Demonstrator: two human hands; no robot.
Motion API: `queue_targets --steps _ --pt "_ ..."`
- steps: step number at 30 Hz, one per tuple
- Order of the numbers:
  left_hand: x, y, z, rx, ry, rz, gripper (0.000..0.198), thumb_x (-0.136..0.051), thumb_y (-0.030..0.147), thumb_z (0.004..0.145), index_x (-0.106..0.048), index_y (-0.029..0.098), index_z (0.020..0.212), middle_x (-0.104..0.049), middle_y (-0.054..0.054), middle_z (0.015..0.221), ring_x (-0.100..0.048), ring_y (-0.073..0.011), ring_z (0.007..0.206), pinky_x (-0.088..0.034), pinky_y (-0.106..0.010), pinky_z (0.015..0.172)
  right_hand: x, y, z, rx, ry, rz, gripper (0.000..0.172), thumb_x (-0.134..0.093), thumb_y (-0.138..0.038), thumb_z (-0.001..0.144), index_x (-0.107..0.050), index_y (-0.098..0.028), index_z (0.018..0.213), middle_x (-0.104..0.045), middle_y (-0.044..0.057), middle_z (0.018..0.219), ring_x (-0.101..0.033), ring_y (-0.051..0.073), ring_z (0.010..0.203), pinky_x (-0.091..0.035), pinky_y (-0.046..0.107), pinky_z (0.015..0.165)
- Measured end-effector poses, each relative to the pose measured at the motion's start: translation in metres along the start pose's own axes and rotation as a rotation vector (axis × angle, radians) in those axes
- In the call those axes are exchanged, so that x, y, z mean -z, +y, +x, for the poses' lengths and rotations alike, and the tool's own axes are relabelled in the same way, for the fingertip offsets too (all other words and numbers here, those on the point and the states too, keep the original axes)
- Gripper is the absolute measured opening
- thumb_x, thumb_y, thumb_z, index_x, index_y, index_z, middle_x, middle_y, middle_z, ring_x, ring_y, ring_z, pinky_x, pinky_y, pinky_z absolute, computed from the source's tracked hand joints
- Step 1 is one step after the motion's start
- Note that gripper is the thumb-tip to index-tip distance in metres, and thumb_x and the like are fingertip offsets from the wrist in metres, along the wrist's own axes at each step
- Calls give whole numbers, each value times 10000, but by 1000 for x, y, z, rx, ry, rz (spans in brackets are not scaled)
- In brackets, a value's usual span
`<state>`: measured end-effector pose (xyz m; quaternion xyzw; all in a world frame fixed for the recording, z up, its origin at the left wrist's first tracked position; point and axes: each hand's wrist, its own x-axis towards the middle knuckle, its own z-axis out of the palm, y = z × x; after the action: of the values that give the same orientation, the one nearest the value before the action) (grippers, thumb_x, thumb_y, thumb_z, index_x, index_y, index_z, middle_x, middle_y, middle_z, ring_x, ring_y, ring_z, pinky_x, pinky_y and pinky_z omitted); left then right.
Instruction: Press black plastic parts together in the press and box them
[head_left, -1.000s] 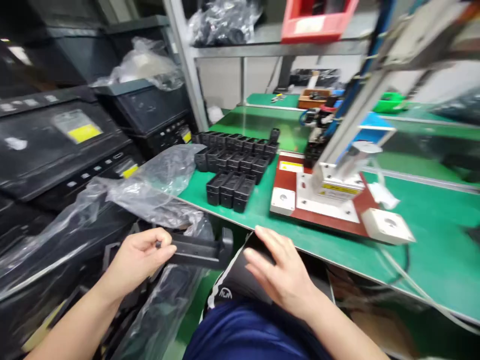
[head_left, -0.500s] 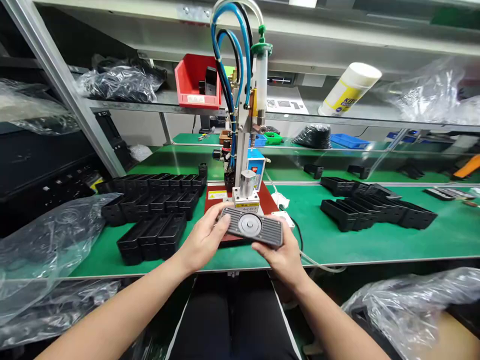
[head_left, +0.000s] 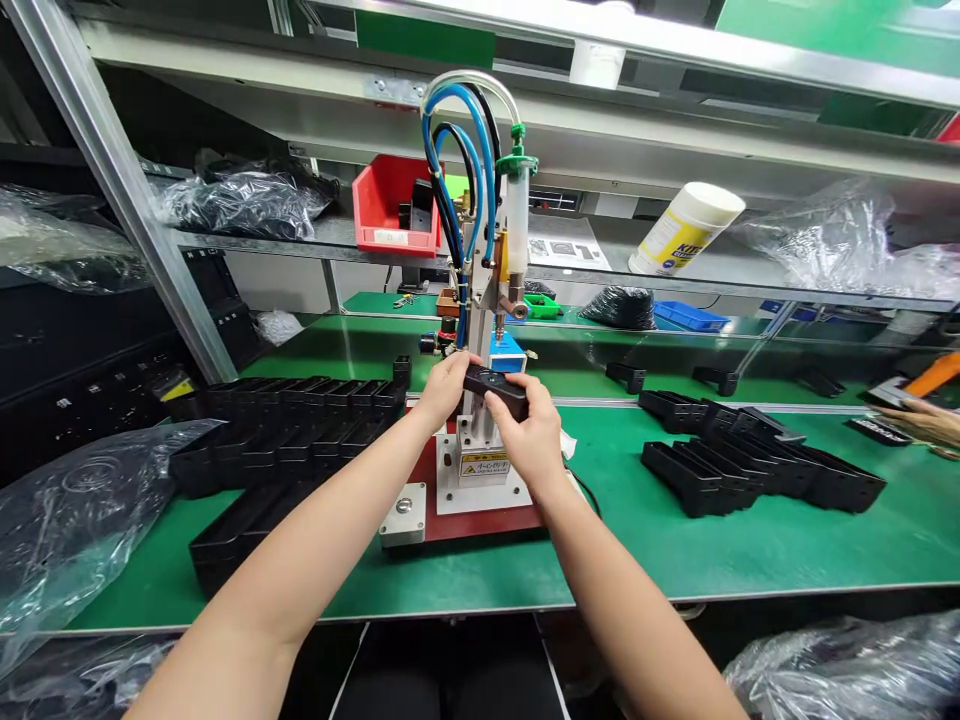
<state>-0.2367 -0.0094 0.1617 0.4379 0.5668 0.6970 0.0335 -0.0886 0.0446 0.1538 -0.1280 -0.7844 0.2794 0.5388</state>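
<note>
Both my hands hold one black plastic part point(head_left: 495, 386) up against a small dispensing machine point(head_left: 484, 300). My left hand point(head_left: 442, 388) grips the part's left end and my right hand point(head_left: 525, 432) is wrapped round its right end. The part sits just under the machine's nozzle point(head_left: 501, 320), above the white fixture block with a yellow warning label point(head_left: 482, 466) on a red base plate point(head_left: 450, 522). Blue and black hoses point(head_left: 450, 150) loop over the machine's top, beside a white syringe barrel point(head_left: 517, 220).
Rows of black plastic parts point(head_left: 292, 420) lie left of the machine on the green bench point(head_left: 750, 550); another pile point(head_left: 750, 455) lies to the right. A red bin point(head_left: 390, 205), a white canister point(head_left: 686, 228) and plastic bags point(head_left: 240, 195) sit on the shelf. Another person's hand point(head_left: 926, 420) shows at far right.
My view swung from the bags at the left to the bench. Both hands took the black part, turned it, and lifted it from near the bench edge up to the machine's nozzle.
</note>
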Motion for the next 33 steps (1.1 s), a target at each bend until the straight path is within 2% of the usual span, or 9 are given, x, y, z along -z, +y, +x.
queue_targets --steps 4,8,12,17,22,28,30,33 --pt "-3 -10 6 45 -45 -55 353 -427 425 870 -664 164 861 -645 -46 855 -572 -166 765 -461 -267 698 -5 -1 -10 43 24 -92 310 -555 -423 902 -598 -196 1108 -598 106 1059 -588 254 959 -491 399 831" --pt "-5 -11 8 90 -79 -73 315 -462 373 841 -669 156 744 -633 -39 772 -546 -153 686 -441 -252 625 -7 2 -10 -4 44 -105 312 -553 -444 902 -615 -185 1066 -615 91 976 -602 249 892 -498 403 811" --pt "-10 -13 7 109 -76 -128 326 -437 377 846 -681 164 806 -648 -38 798 -548 -148 667 -439 -248 597 -9 -1 -14 29 69 -200 346 -515 -436 932 -615 -165 1122 -597 116 1020 -594 258 919 -506 400 800" --pt "-11 -19 7 99 -84 -179 327 -442 374 845 -687 162 795 -679 -63 893 -603 -172 783 -482 -274 706 -8 -7 -15 37 58 -294 368 -493 -447 944 -612 -168 1152 -578 141 1045 -597 282 931 -519 416 784" --pt "-9 -28 3 102 -57 -169 317 -452 371 837 -686 156 844 -681 -70 917 -613 -182 827 -491 -295 757 -7 -4 -15 61 -19 -290 334 -518 -419 929 -606 -209 1174 -554 130 1042 -592 284 920 -532 420 757" --pt "-13 -21 -7 63 84 -78 312 -389 326 863 -654 165 839 -667 -60 915 -602 -184 854 -479 -293 773 -8 21 -19 105 7 -35 299 -565 -368 917 -589 -213 1171 -583 116 1087 -581 262 1010 -510 429 873" --pt "-14 -15 -14 42 147 -28 309 -364 295 880 -642 166 843 -661 -61 909 -595 -188 873 -469 -299 798 -5 33 -13 86 -48 109 285 -602 -362 895 -597 -223 1144 -611 90 1080 -592 245 1007 -501 423 895" --pt "-15 -7 -25 19 229 50 297 -342 243 900 -627 161 887 -657 -73 933 -588 -197 904 -456 -318 839 4 45 -1 -36 -207 310 323 -660 -414 847 -616 -232 1111 -649 60 1067 -630 223 926 -528 402 841"
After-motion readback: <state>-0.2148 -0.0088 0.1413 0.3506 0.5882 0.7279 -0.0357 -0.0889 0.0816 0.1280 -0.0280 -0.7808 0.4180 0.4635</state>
